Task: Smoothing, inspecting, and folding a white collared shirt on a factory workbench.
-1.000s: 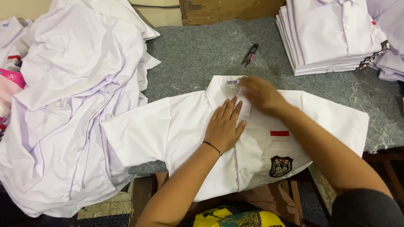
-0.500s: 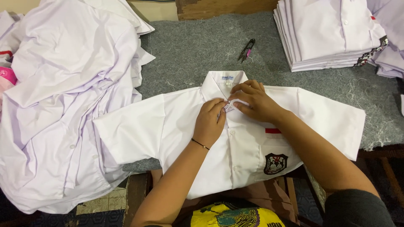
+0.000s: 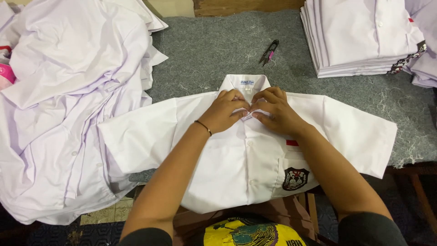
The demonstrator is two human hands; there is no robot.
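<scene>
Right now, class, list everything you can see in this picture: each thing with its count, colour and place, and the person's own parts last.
shirt: one, white, short sleeves, spread flat front-up in the middle of the table, dark badge on its chest pocket
loose shirts: a heap, count unclear, white, on the left
folded shirts: one neat stack, white, top right; part of another pile at the right edge
thread snips: one, black with pink, above the shirt collar
table cover: one, grey felt, strewn with thread scraps
wristband: one, black, on the left wrist
left hand: one, at the shirt's opening just below the collar
right hand: one, beside it, fingertips meeting the left's
</scene>
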